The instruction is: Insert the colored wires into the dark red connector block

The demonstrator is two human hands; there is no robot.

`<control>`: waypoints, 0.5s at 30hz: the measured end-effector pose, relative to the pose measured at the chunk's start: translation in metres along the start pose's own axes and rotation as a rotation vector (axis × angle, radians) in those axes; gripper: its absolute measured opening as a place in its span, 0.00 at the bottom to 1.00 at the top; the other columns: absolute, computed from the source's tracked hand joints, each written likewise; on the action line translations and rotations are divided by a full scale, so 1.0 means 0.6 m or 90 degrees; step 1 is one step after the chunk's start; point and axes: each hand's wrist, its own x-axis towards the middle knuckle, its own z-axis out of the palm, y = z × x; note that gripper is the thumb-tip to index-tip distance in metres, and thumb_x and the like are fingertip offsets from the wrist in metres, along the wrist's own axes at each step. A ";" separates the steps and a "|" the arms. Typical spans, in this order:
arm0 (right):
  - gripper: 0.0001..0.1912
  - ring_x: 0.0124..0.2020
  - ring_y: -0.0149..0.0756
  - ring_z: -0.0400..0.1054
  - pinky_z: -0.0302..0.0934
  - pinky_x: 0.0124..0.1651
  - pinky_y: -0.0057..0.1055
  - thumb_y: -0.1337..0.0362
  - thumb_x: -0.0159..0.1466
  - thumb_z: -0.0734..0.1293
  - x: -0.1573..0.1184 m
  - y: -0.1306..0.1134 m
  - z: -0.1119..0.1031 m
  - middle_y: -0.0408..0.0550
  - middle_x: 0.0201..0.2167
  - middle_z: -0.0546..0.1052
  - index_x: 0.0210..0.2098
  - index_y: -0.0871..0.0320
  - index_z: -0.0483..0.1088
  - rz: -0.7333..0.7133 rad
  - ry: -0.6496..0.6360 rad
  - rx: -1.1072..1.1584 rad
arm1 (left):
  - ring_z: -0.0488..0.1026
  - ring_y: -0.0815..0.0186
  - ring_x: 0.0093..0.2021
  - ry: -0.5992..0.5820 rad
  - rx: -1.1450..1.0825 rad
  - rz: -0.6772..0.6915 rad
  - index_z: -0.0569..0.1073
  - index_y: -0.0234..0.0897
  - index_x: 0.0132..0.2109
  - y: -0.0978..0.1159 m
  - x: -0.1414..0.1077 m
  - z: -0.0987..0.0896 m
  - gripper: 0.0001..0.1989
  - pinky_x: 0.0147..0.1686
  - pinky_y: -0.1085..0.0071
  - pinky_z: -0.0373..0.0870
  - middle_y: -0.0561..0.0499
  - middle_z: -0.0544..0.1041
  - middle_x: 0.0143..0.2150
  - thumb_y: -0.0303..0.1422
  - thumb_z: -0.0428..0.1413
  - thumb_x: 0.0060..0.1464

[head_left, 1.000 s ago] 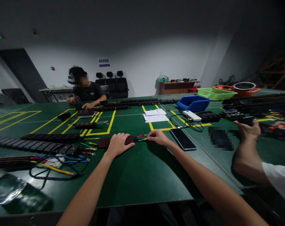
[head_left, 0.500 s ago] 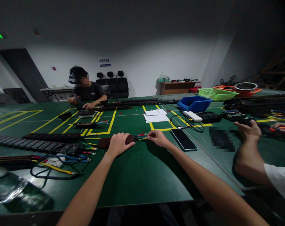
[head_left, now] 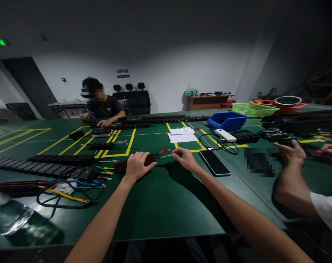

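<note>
My left hand is wrapped over a dark reddish strip-shaped block, holding it on the green table. From the block's right end several coloured wires fan out, tipped with ring terminals; red, blue and yellow ones show. My right hand pinches the end of the yellow wire, its fingertips covering the tip. Just right of that hand lies a phone with a dark screen.
Black segmented strips and wire bundles lie left, near a clear plastic bottle. Beyond are white papers, a blue bin and a white power bank. One person works across the table; another's hand is at right.
My right hand has lifted slightly with the yellow wire, and the wires now stand more apart. Under my left hand the block has turned a little, hiding its upper face.
</note>
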 end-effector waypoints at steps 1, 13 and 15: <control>0.14 0.33 0.37 0.69 0.63 0.35 0.31 0.55 0.62 0.66 0.001 -0.003 -0.001 0.50 0.32 0.78 0.37 0.60 0.75 -0.001 0.006 0.009 | 0.72 0.54 0.44 0.006 0.000 -0.001 0.74 0.37 0.51 0.000 0.000 0.000 0.31 0.41 0.60 0.63 0.43 0.78 0.44 0.59 0.47 0.60; 0.23 0.25 0.31 0.64 0.60 0.21 0.25 0.47 0.56 0.70 0.001 -0.017 -0.003 0.47 0.28 0.75 0.40 0.62 0.76 0.116 0.016 0.176 | 0.71 0.54 0.44 0.058 0.008 -0.008 0.75 0.38 0.50 0.001 -0.003 0.005 0.31 0.43 0.59 0.62 0.43 0.78 0.44 0.60 0.47 0.60; 0.23 0.26 0.31 0.65 0.63 0.22 0.25 0.47 0.56 0.70 0.000 -0.020 -0.002 0.47 0.28 0.74 0.39 0.61 0.76 0.112 0.015 0.188 | 0.71 0.54 0.44 0.061 0.007 -0.012 0.75 0.38 0.50 0.002 -0.003 0.006 0.31 0.44 0.59 0.62 0.42 0.78 0.44 0.60 0.47 0.60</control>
